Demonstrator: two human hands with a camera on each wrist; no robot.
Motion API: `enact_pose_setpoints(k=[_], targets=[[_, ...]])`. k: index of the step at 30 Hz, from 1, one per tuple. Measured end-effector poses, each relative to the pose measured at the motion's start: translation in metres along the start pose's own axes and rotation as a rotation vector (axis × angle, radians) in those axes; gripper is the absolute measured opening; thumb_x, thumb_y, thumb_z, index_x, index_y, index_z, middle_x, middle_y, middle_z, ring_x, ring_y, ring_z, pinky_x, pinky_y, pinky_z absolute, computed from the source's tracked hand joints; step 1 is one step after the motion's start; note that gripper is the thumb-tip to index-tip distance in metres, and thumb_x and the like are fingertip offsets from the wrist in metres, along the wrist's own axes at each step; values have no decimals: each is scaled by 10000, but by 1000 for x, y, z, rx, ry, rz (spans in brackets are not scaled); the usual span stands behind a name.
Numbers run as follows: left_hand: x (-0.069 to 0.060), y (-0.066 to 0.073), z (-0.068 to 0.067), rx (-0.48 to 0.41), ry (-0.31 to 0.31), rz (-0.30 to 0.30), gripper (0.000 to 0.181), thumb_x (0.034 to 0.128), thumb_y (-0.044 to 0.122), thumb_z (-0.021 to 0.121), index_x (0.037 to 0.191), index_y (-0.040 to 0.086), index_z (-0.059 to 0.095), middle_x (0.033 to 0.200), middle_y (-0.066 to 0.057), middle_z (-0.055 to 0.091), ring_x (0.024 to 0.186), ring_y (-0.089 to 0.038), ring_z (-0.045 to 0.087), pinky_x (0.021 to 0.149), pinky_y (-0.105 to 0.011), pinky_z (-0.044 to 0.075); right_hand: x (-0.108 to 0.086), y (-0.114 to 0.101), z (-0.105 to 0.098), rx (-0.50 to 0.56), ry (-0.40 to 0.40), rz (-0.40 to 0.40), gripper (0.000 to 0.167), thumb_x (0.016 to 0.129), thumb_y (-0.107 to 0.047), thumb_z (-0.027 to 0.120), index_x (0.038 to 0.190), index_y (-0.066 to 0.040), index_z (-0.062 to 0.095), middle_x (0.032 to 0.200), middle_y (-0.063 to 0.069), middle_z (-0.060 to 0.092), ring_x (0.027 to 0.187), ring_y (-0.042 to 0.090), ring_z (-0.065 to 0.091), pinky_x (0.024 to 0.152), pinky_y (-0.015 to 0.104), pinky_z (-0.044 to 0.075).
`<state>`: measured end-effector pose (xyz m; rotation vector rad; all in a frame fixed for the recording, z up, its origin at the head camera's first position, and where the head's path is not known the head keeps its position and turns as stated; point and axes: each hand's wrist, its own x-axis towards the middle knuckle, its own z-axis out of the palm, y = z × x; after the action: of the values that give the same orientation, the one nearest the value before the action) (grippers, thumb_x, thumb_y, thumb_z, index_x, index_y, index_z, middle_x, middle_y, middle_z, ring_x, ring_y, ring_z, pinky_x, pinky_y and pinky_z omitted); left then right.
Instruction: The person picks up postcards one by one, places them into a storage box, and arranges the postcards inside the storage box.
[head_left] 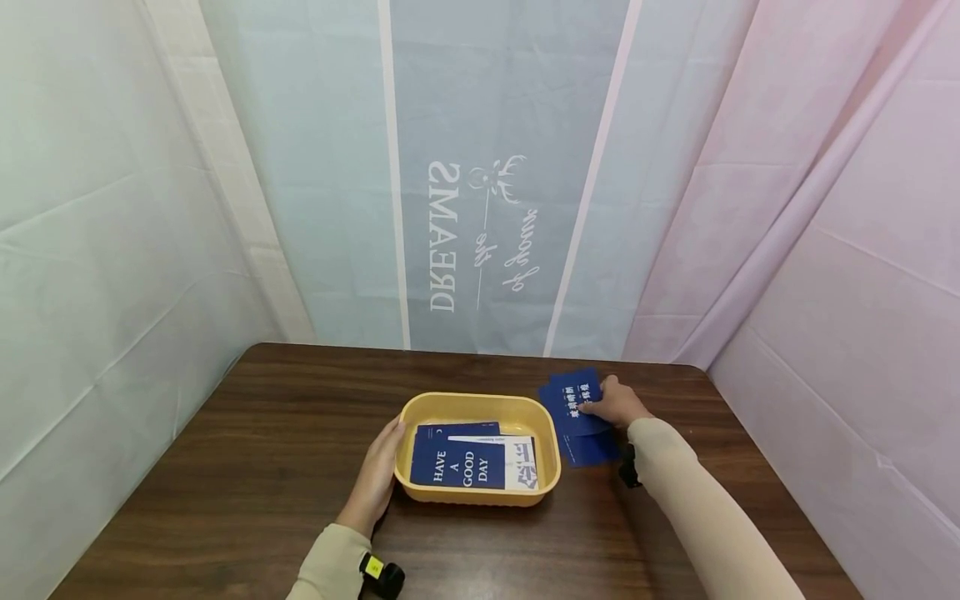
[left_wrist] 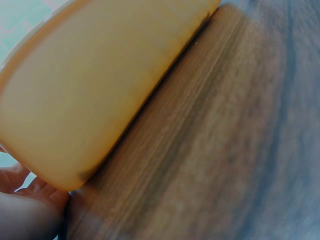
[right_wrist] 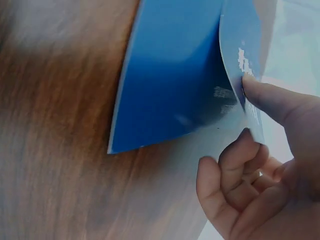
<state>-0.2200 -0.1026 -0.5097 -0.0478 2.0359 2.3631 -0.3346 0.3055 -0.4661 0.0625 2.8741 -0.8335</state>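
At left on the brown counter [head_left: 300,433], the left hand [head_left: 377,468] lies against the outer left end of a yellow basin [head_left: 480,498], its grip loose. In the basin, a blue card [head_left: 457,467] reading "HAVE A GOOD DAY" overlaps a white printed card [head_left: 521,463]. Just right, the right hand's [head_left: 621,403] grip pinches 1 lettered blue card [head_left: 572,398], partly over another blue card [head_left: 588,449].

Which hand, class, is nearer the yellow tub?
Left. The left hand touches one end of the yellow tub; the right hand is beyond the other, pinching a blue card.
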Motion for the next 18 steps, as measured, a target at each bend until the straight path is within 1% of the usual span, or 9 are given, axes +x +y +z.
enact_pose_setpoints(k=[4,11,14,16,18], targets=[[1,-1,0,-6,1,4,599,1100,334,387,1554,-37,266,1596,-242,255,1461,-386,246,1182,-533,218,1,-1,-5,28,19,-23,475,912,-202,736,1138,91,438,968,257,587,864,354,632,676,427,570],[1,-1,-1,11,5,2,619,1097,363,385,1553,-39,266,1591,-252,258,1453,-398,256,1175,-545,231,-1,-3,-9,4,34,-48,443,921,-195,716,1130,103,462,958,240,601,875,341,629,708,430,565],[2,-1,-1,8,8,-1,619,1097,360,388,1550,-45,269,1590,-254,260,1454,-395,255,1176,-541,229,-3,-4,-12,23,40,-46,401,954,-179,666,1149,111,469,979,246,601,868,333,632,710,429,566],[2,-1,-1,7,8,-2,617,1097,356,389,1549,-47,268,1590,-254,259,1455,-394,253,1177,-539,228,-5,-6,-14,47,49,-47,365,981,-161,615,1167,120,475,1014,263,597,887,344,629,744,444,558],[2,-1,-1,5,7,-2,614,1097,351,389,1547,-50,270,1589,-255,261,1456,-393,253,1178,-537,227,-6,-7,-16,81,62,-49,350,1005,-141,556,1207,131,470,1083,292,582,948,372,614,817,486,535]])
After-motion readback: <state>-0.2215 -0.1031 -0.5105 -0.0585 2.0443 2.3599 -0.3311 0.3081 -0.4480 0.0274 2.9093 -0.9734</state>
